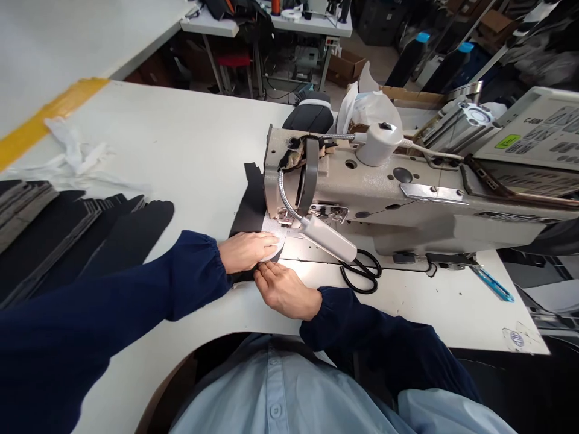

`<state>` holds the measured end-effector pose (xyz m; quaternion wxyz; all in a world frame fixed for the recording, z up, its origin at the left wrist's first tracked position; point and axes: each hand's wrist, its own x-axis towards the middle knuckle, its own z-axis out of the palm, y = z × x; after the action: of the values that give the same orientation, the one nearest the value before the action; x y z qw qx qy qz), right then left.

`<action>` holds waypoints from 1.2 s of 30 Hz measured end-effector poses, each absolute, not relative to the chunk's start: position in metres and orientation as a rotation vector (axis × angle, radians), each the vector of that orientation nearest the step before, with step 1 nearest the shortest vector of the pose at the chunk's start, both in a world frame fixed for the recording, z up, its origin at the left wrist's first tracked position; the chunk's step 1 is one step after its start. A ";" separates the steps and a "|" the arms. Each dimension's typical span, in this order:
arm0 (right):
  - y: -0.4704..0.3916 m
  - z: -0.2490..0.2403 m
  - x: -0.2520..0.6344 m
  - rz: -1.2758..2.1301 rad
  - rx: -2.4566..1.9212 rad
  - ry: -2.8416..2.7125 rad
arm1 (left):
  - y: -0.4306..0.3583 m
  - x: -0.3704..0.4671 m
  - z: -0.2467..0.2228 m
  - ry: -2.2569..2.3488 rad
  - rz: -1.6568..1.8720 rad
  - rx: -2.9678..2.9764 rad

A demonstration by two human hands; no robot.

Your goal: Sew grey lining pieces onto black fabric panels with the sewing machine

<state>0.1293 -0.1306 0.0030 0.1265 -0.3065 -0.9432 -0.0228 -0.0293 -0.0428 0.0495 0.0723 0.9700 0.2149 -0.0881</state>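
A black fabric piece (250, 206) with a white mesh-like patch (275, 229) on it lies under the head of a sewing machine (380, 199). My left hand (246, 251) rests flat on the fabric, its fingers stretched over the white patch just in front of the needle area. Close by, my right hand (286, 290) has its fingers curled at the near edge of the black fabric, pinching it; the fingertips are partly hidden. A small work lamp (329, 239) on a bendable neck lights the spot. Black-handled scissors (364, 276) lie right of my right hand, blades hidden under the lamp.
Stacked dark fabric pieces (108, 241) and white scraps (79, 160) lie on the left of the white table (199, 138). A blue utility knife (493, 283) is near the right edge. Behind the machine sit a black bundle (312, 114) and a control panel (538, 135).
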 end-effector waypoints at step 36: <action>-0.112 -0.023 0.126 -0.092 -1.071 -2.660 | -0.027 -0.006 0.018 0.806 0.005 2.985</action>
<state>0.1263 -0.1123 -0.0231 0.1358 -0.3697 -0.9186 -0.0317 -0.0056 -0.0272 0.0176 0.0250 0.9652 0.2605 0.0017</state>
